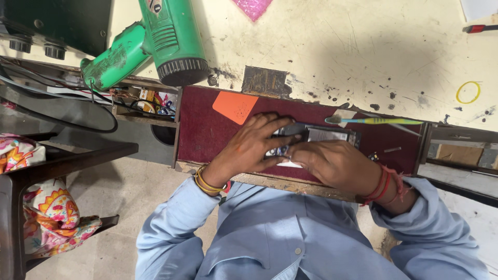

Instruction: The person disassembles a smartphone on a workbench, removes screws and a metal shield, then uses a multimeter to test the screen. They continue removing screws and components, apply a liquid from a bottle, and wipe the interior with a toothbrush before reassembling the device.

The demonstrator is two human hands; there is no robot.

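Item: opened phone (316, 136), back removed; we grip it with left hand (254, 148) and right hand (334, 163); toothbrush (373, 121) just beyond lies unused.

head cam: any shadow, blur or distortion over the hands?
Head view: sharp overall; a broad soft shadow crosses the cream worktop above both hands; left hand and right hand evenly lit over the phone; edges slightly wide-angle bowed; no glare.

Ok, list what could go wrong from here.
1. The opened phone lies on the maroon mat under both hands; the left hand and right hand press close together, so a slip might scratch exposed parts.
2. Small screws lie loose by the right hand and could be swept off.
3. The toothbrush rests on the mat's edge and might roll.
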